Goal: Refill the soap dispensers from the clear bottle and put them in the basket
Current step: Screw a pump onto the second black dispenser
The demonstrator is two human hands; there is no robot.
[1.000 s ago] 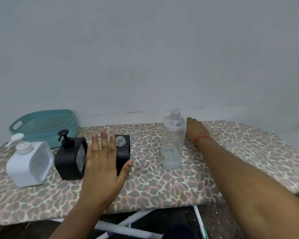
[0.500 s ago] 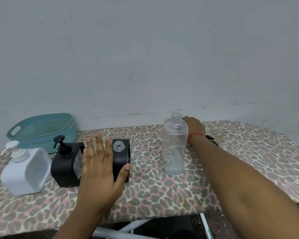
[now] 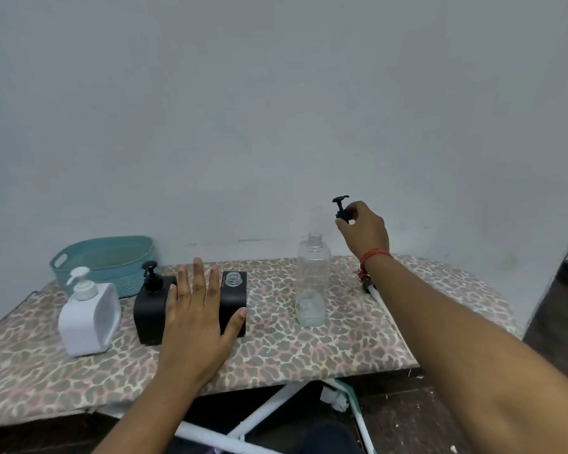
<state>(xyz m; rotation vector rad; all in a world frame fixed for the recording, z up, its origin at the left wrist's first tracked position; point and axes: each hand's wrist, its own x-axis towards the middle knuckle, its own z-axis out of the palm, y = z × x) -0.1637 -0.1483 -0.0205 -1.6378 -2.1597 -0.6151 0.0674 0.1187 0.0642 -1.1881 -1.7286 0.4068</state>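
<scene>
Wall [image 3: 276, 109]: showing a plain pale grey-blue.
Table cover [image 3: 309, 348]: wearing a leopard print, grey spots edged in pink on beige.
Basket [image 3: 102, 257]: showing teal, with a woven-look lower band.
White dispenser [image 3: 87, 317]: showing white all over, pump included.
Capped black dispenser [image 3: 150, 309]: showing matte black with a black pump.
Open black dispenser [image 3: 233, 299]: showing black with a clear threaded neck.
Clear bottle [image 3: 312, 283]: looking transparent and colourless.
Pump head [image 3: 341, 208]: showing black against the wall.
Wrist thread [image 3: 374, 255]: showing red-orange.
Table legs [image 3: 263, 417]: showing white.
Floor [image 3: 423, 421]: looking dark brown with pale flecks.
</scene>
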